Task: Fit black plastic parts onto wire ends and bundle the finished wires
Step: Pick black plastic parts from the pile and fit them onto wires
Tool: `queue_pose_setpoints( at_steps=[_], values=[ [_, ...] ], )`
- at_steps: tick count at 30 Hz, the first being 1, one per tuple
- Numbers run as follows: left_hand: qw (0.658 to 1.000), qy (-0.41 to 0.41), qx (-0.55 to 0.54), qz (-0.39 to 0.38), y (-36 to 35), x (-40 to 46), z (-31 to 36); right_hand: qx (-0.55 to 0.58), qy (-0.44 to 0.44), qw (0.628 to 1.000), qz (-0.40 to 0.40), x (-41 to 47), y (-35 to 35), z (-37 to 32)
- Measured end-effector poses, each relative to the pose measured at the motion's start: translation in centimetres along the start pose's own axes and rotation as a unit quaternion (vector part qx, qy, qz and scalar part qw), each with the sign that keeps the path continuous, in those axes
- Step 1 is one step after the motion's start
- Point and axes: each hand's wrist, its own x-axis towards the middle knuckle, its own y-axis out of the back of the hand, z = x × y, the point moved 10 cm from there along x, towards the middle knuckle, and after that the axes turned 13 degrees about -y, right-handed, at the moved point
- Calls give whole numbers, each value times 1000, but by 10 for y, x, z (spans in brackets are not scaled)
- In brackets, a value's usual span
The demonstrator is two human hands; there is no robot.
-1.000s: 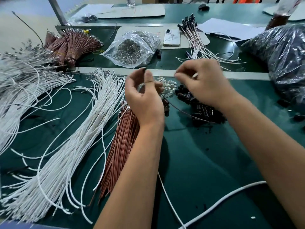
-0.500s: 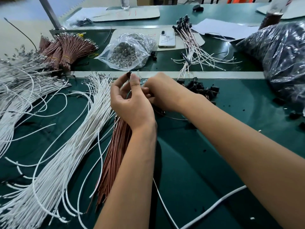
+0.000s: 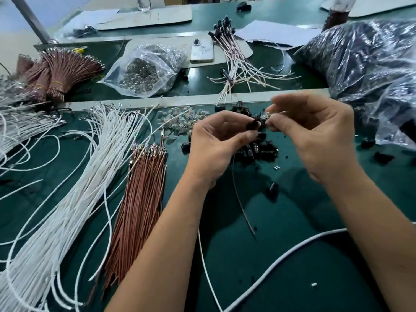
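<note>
**Hands apart, part pinched**

Head view: half a second ago the hands were pressed together; they have separated. The left hand (image 3: pixel 221 140) pinches a black part (image 3: pixel 252 126), a brown wire (image 3: pixel 242 203) hanging below it. The right hand (image 3: pixel 315 134) pinches a small shiny piece (image 3: pixel 267 114). Both are above the loose parts pile (image 3: pixel 258 150). On the green bench (image 3: pixel 281 255) lie white wires (image 3: pixel 74 199), brown wires (image 3: pixel 139 206); behind them a finished bundle (image 3: pixel 234 57) and a phone (image 3: pixel 202 51).

A white phone (image 3: pixel 202 50) lies on grey card (image 3: pixel 244 50) well beyond the hands, white paper sheets (image 3: pixel 276 32) farther right.
</note>
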Motion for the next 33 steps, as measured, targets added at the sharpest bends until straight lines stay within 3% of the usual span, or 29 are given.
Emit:
queue_pose_setpoints(
  at_steps=[14, 33],
  values=[
    [998, -49, -18, -33, 0, 3, 4, -97, 154, 983, 21, -21, -4, -28],
    [997, -54, 27, -48, 0, 3, 7, -150, 181, 972, -3, -26, -13, -33]
  ],
)
